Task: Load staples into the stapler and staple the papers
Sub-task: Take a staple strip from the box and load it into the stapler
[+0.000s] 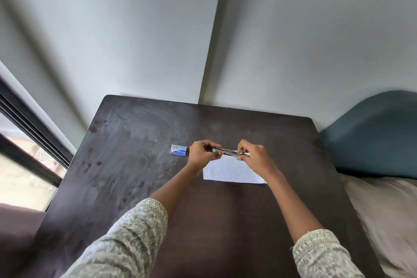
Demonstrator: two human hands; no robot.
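Stapler: small silver metal stapler (230, 152) with blue end, mid-frame, above the white printed papers (232, 171).
Hands: left hand (201, 153) and right hand (255, 156) each gripped one end.
Box: small blue staple box (178, 149), its writing unreadable.

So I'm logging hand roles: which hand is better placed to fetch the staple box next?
The left hand, probably. The staple box lies on the table just beside it, while the right hand is on the far side of the stapler, above the papers.

Shiny metal stapler (229, 151), matt white papers (233, 171), smudged dark wood table (140, 165)
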